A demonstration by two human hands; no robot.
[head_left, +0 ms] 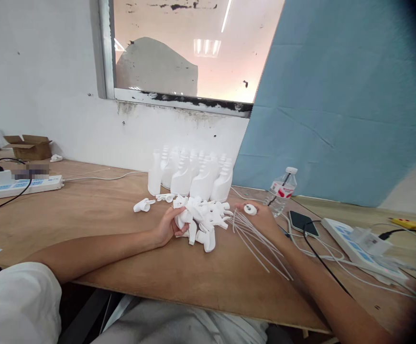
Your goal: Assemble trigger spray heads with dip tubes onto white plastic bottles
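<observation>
My left hand (166,227) is closed around a white trigger spray head (181,219) at the near left side of a heap of similar spray heads (208,215). On the right, my right hand (263,219) is closed at the top of a bundle of thin white tubes (251,234) lying on the table. A round white piece (250,209) with a dark opening shows in that hand, like the collar of a spray head. Its fingertips are partly hidden. Behind the heap stand several white bottles (202,179) without tops. One loose spray head (144,205) lies left of the heap.
Right of my right hand are a clear drink bottle (283,188), a phone (303,223) and a power strip (362,251) with cables. Another power strip (28,186) and an open cardboard box (32,147) sit far left. The wooden table's (201,291) front edge is close to my body.
</observation>
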